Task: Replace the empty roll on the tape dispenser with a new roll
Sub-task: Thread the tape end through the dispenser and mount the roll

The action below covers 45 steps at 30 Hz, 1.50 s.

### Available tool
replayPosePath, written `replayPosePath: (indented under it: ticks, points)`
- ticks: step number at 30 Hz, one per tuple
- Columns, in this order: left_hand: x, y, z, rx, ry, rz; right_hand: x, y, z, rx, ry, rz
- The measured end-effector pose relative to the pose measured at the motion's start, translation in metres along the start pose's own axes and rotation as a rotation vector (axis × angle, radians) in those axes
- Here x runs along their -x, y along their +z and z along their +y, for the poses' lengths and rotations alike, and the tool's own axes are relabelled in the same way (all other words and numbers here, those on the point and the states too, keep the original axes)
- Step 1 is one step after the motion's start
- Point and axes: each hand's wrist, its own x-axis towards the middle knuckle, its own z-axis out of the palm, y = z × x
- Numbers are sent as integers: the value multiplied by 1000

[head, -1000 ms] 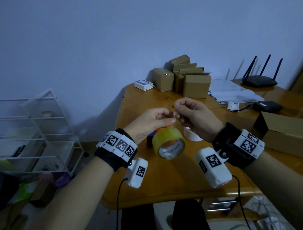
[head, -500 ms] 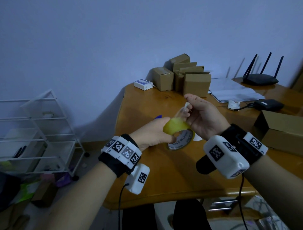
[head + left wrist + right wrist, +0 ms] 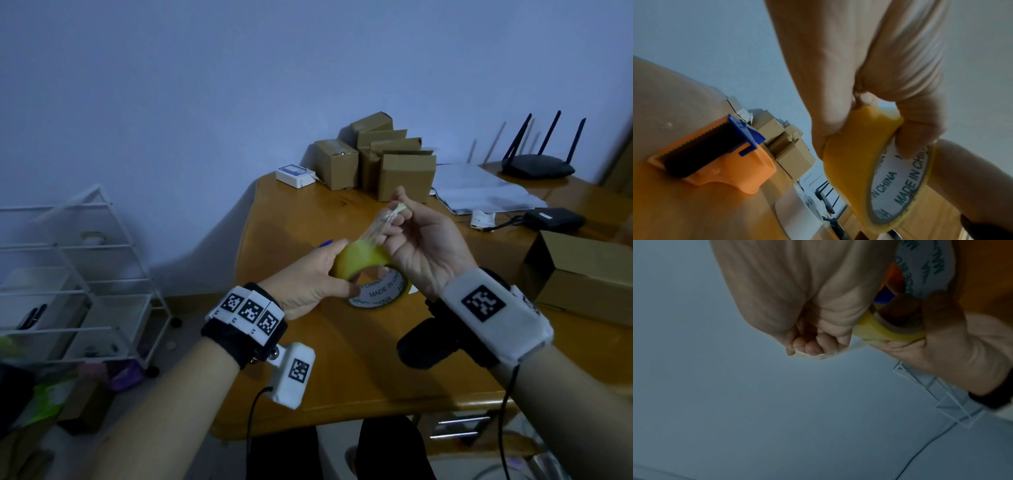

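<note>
A new yellow tape roll (image 3: 359, 260) with a white "MADE IN CHINA" core is held above the wooden table (image 3: 342, 377). My left hand (image 3: 308, 277) grips its rim, thumb on the outside and a finger inside the core (image 3: 906, 146). My right hand (image 3: 421, 240) pinches the free tape end (image 3: 399, 208), and a clear strip stretches from the roll up to it. The orange dispenser (image 3: 715, 154) with a blue piece lies on the table beyond the left hand; the head view shows only its blue tip (image 3: 325, 242). A white empty core (image 3: 795, 209) lies beside the dispenser.
Small cardboard boxes (image 3: 387, 164) stand at the table's back, with a white device (image 3: 294, 173), papers (image 3: 479, 192), a router (image 3: 537, 168) and a black adapter (image 3: 551, 219). A larger cardboard box (image 3: 582, 274) sits at the right. A white wire rack (image 3: 78, 274) stands on the floor at left.
Both hands pinched the tape end with the roll hanging below. Now the left hand grips the roll itself and the right hand has drawn the end up and away, lengthening the strip.
</note>
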Motion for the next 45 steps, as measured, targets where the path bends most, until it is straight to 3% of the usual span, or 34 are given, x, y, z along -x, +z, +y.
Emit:
replayPosePath:
  ticks: [6, 11, 20, 28, 36, 45]
  points:
    - [3, -2, -1, 68, -12, 30, -6, -1, 2, -140, 19, -67]
    - [5, -7, 1, 19, -28, 20, -8, -1, 0, 9, -31, 61]
    - [4, -20, 7, -240, -90, 53, -8, 1, -15, 738, -202, 34]
    - [-2, -18, 18, -318, -43, 87, -15, 31, 2, 1460, -307, -266]
    - [6, -20, 42, -256, 127, 291, -21, 34, 5, 1571, -351, -256]
    - [-2, -13, 44, -511, 184, 362, -27, 27, 7, 1623, -410, -230]
